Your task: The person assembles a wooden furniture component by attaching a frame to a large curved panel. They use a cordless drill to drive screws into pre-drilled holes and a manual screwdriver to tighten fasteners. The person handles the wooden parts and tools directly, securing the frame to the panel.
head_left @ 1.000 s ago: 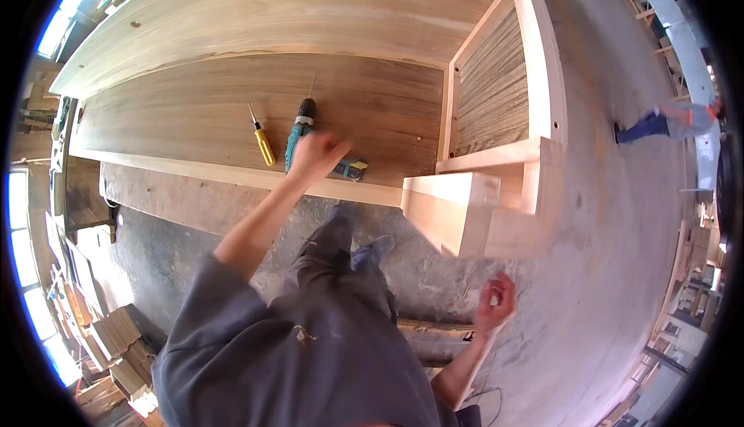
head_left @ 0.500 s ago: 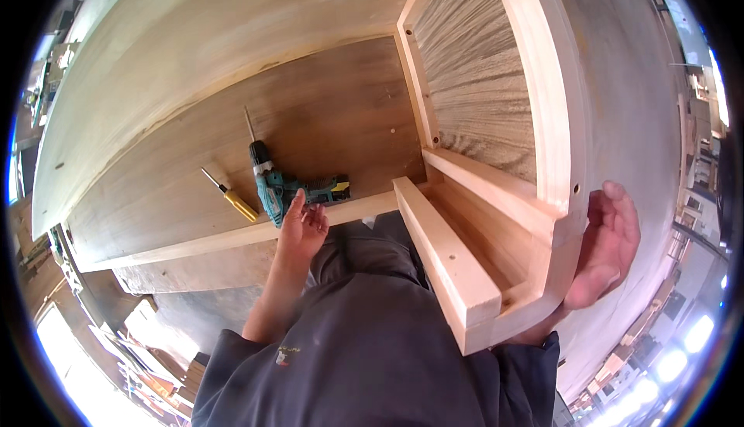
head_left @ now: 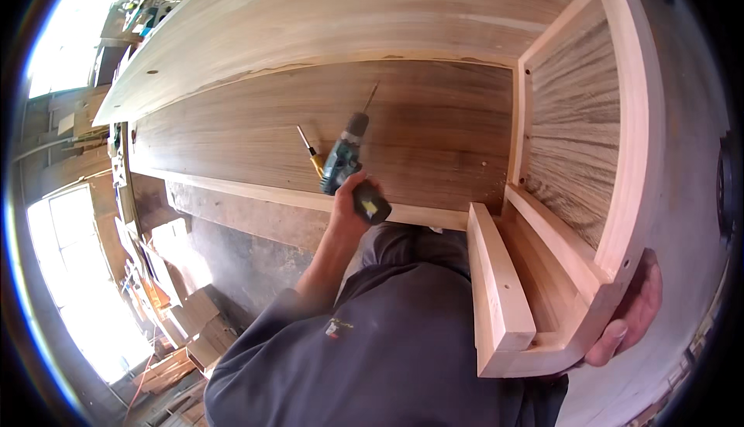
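Observation:
My left hand (head_left: 350, 204) is closed round the grip of a teal and black cordless drill (head_left: 342, 160), raised over a dark brown board (head_left: 442, 132). The long thin bit slants up and away from me. Just left of the drill lies a screwdriver (head_left: 307, 142) with a yellow handle, partly covered by the drill. At right stands a pale wooden end frame (head_left: 637, 109) with a grained panel (head_left: 573, 129) set in it. My right hand (head_left: 632, 320) is at that frame's outer near corner, fingers stretched out and partly hidden behind the wood.
A pale wooden rail (head_left: 502, 276) and a narrow trough form the near end of the frame. A long light board (head_left: 325, 20) rises along the far side. Wood offcuts (head_left: 205, 326) lie at lower left, near a bright window (head_left: 81, 272).
My left hand has taken hold of the drill and lifted it off the board. The view has shifted, so the wooden piece appears further right. My right hand stays by the frame's outer corner.

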